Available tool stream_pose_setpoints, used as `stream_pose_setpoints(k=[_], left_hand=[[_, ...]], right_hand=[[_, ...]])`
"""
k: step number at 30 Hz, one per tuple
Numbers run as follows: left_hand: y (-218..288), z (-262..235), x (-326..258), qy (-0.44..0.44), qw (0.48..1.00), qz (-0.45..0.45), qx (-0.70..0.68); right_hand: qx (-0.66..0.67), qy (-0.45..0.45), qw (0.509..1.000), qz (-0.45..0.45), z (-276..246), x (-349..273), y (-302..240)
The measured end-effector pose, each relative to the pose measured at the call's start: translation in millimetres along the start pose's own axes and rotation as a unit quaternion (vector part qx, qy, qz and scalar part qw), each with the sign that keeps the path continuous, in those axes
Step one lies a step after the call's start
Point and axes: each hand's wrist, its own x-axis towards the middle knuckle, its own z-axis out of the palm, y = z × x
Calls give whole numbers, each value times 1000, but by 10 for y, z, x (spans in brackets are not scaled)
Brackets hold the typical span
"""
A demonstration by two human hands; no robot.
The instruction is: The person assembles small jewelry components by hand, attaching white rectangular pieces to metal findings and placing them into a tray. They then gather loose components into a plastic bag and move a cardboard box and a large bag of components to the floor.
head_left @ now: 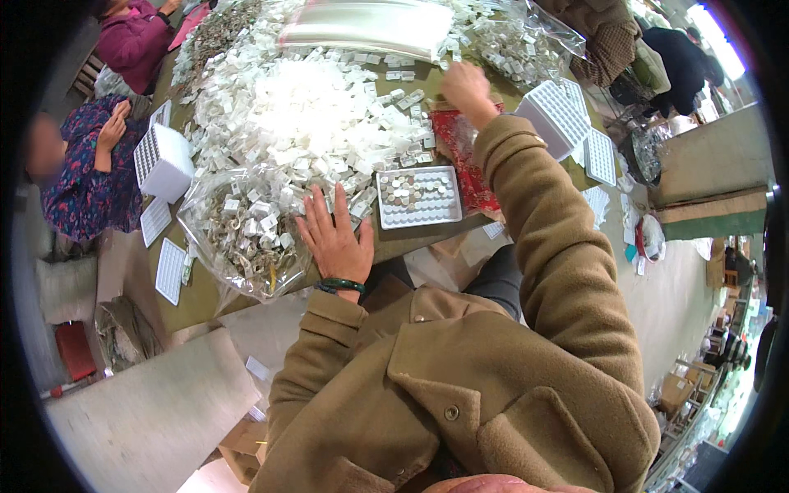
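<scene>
**Hands spread over a bench heaped with small packets**

The left hand (335, 238) lies flat with its fingers spread apart at the near edge of the olive-green bench (197, 300), gripping nothing. Its fingertips touch the edge of the large heap of small white packets (308, 115) that covers the middle of the bench, and its outer side lies against a clear plastic bag of mixed white and dull metallic pieces (246, 234) bulging at the near-left edge. A dark green bangle (340, 286) circles the wrist.

The right hand (465, 86) reaches far across toward the far edge, curled over the loose packets; whether it pinches anything I cannot tell, since the fingers are turned away. Between the two hands, just right of the left hand, sits a shallow white gridded tray (419, 197) with small round pieces filling part of its cells. A red patterned cloth (460, 160) lies beside the tray, under the outstretched tan sleeve.

Risks, as I judge them: the sleeve hangs low over the tray, so drawing the arm back could sweep pieces out of their cells. The bag sits close to the near edge, and a nudge from the left hand could tip it off. The heap crowds the tray's far edge, so packets could slide in.
</scene>
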Motion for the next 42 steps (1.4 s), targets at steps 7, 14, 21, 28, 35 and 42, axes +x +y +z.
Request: stream_pose_setpoints(k=[7,14,21,28,35,42], left_hand=[[8,-2,-8,14,1000,8,4],[2,14,-13,17,1000,3,2],[-8,38,-29,20,1000,9,3],[-13,1,-27,23,1000,-6,-11],[-11,-28,-41,33,999,-9,-14],[-30,22,-50,39,999,7,-8]], right_hand=[[-4,-106,972,-210,291,-85,-98],[278,-130,903,-300,-82,-486,-329],[-48,-193,938,-284,-149,-798,-148],[-32,-159,944,-286,86,-837,-540],[42,-139,957,-253,293,-895,-862],[127,-37,949,-286,256,-958,-1143]])
